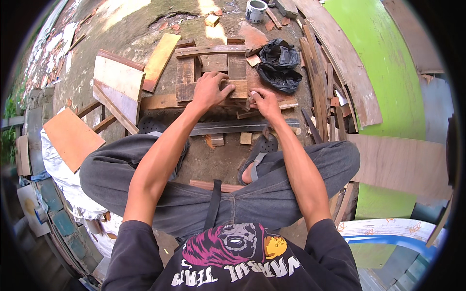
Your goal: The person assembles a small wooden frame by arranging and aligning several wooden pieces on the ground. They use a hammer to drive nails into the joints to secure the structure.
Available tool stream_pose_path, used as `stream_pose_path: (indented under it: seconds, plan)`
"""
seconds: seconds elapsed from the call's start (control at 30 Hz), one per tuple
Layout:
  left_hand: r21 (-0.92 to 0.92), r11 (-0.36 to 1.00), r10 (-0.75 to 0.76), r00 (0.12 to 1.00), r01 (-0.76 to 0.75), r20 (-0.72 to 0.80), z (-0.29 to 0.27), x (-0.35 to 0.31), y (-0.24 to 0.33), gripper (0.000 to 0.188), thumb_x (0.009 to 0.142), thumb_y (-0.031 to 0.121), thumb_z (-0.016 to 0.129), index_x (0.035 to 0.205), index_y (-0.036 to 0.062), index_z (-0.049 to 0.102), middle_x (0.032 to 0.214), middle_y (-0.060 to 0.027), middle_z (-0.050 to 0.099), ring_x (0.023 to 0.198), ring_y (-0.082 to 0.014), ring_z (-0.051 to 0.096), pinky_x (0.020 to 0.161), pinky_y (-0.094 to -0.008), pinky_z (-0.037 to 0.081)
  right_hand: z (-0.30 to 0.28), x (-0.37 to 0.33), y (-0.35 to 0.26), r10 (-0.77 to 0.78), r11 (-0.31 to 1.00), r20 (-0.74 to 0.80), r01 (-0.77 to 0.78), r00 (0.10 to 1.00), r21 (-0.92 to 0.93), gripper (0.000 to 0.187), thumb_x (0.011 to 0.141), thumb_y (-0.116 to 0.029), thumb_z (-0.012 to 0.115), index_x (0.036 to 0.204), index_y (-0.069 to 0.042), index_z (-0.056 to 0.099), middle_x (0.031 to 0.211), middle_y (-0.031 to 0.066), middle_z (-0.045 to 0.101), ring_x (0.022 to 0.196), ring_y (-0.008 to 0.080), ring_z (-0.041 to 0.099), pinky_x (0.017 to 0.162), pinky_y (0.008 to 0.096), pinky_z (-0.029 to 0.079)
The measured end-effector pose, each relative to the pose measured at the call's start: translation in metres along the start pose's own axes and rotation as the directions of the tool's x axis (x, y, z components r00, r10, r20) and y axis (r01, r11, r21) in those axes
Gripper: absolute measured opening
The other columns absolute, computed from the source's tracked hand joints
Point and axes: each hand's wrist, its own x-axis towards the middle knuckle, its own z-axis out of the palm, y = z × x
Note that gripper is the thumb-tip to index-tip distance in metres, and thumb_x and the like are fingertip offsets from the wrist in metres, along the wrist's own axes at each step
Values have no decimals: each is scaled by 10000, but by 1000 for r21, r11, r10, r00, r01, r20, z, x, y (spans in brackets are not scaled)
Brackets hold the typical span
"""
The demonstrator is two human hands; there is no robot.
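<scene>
A small frame of brown wooden pieces [185, 72] lies on the ground in front of me. My left hand [209, 90] is closed over its near plank [239, 89], with the fingers bent toward the far edge and the thumb on top. Just right of that plank's end, my right hand [265, 103] is pinched. Something small shows at its fingertips, too small to name. Under the right wrist lies a short wooden strip [286, 105]. A long dark bar [218, 127] crosses the ground between the frame and my legs.
Crumpled black plastic bags [280, 65] lie to the frame's right. Beyond them stands a white can [255, 10]. Long boards [315, 72] and a green panel [395, 72] line the right side. Wood offcuts [116, 72] and an orange board [74, 138] are on the left.
</scene>
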Motion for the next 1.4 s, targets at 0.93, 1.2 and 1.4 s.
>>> stream_pose_path:
  seconds: [0.93, 1.2, 1.4]
  plan:
    - [63, 998, 8, 981, 4, -194, 12, -13, 15, 293, 833, 360, 786, 1025, 151, 715, 1033, -60, 628, 1066, -289, 548, 954, -448, 380, 12, -22, -52, -44, 991, 19, 41, 999, 128, 219, 999, -207, 609, 1037, 8, 598, 940, 104, 736, 725, 143, 686, 677, 300, 546]
    - [-33, 999, 2, 967, -11, -256, 17, -15, 7, 205, 875, 306, 753, 983, 132, 740, 1015, -51, 643, 1060, -275, 555, 968, -433, 379, 6, -25, -54, -122, 979, 18, 117, 992, 165, 228, 1017, -186, 585, 1092, 28, 559, 928, 108, 711, 787, 162, 694, 670, 259, 565]
    - [-174, 985, -57, 957, 6, -285, 20, -10, 2, 152, 960, 222, 633, 999, 115, 734, 1020, -80, 668, 1049, -296, 579, 965, -446, 388, 36, -14, -52, -113, 895, -243, 204, 964, 396, 210, 1034, -156, 566, 1122, 33, 542, 1126, 140, 676, 1000, 199, 683, 900, 304, 580]
